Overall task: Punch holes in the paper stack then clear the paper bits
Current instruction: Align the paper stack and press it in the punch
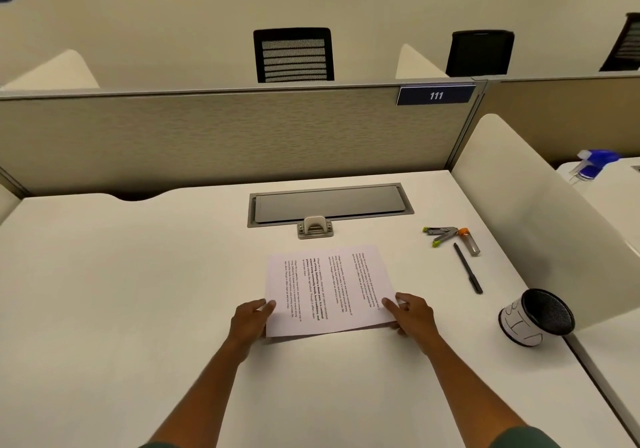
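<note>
A stack of printed white paper (329,290) lies in the middle of the white desk (121,292), its near edge lifted slightly. My left hand (251,323) grips the stack's near left corner, thumb on top. My right hand (412,316) grips the near right corner the same way. A small beige hole punch (315,227) stands just beyond the paper's far edge, apart from it, in front of the grey cable hatch (329,203). No paper bits are visible.
To the right lie a stapler (440,234), a small clear tube with an orange cap (469,241) and a black pen (468,273). A black mesh cup (535,316) lies tipped near the white side divider (540,212). A fabric partition (225,136) closes the back.
</note>
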A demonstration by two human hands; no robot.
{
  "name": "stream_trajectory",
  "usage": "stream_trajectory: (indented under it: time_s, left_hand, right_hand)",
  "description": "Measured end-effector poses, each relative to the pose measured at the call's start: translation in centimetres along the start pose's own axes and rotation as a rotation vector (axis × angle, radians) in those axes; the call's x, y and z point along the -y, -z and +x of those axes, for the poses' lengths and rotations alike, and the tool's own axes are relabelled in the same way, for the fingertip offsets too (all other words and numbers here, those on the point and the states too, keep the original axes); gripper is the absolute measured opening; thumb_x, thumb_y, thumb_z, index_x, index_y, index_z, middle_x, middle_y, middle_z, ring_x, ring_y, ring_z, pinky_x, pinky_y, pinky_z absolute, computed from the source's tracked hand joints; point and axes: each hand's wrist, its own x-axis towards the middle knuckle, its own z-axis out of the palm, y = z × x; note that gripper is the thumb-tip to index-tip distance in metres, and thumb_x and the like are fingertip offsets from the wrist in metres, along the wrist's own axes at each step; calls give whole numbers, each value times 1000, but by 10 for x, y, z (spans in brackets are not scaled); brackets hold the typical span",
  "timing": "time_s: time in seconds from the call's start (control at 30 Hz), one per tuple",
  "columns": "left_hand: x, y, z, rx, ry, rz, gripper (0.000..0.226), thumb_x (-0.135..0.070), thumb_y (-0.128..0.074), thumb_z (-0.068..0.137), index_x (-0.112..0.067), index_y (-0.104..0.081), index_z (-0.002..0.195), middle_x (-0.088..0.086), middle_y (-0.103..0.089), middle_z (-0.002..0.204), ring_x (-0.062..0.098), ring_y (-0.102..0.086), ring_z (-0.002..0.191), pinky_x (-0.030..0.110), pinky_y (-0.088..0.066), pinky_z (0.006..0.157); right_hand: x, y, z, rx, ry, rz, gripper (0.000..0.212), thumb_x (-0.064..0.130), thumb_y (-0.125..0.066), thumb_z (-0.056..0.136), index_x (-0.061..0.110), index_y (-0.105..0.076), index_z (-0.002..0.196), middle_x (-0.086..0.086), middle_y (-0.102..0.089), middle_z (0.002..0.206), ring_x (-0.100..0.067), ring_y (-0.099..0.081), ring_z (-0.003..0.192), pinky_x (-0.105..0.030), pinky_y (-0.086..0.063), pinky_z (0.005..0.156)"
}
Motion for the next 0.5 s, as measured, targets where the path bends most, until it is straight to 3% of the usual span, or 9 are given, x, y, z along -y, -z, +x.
stream_trajectory:
  time_s: [0.07,0.13,0.23,0.37,0.5]
  left_hand:
    - [-1,1,7,3,12,-58,20,-21,-61,96,-5,-71,103,18,-70,111,41,-65,105,55,-53,90]
    - [-3,0,15,-11,35,-100,22,-14,-61,95,-2,-67,112,19,-68,118,40,-65,107,55,-53,93]
    - [-7,-2,23,-29,48,-130,17,-7,-57,96,-8,-65,110,17,-66,121,38,-64,107,52,-53,95]
    - [-12,-7,39,-70,71,-73,39,-3,-55,95,-1,-54,134,16,-60,132,37,-60,115,52,-49,101]
    - [-22,-9,51,-108,71,9,44,-6,-58,92,-7,-55,136,14,-60,134,36,-60,116,50,-50,101]
  right_hand:
    - [3,-1,4,-45,-8,-14,53,37,-69,87,8,-58,131,-10,-69,110,-25,-69,67,-37,-61,61]
    - [6,-2,11,-68,-9,-21,51,34,-66,89,7,-57,131,-13,-62,127,-30,-67,92,-43,-60,77]
    - [10,-1,21,-74,10,-76,47,31,-62,93,5,-56,132,-15,-56,138,-32,-54,123,-46,-46,104]
    - [18,0,34,-75,-4,-70,41,26,-60,94,5,-58,130,-15,-55,138,-32,-51,127,-45,-41,109]
    - [24,1,49,-69,11,-44,37,21,-59,95,5,-61,128,-13,-58,135,-31,-53,125,-44,-41,109]
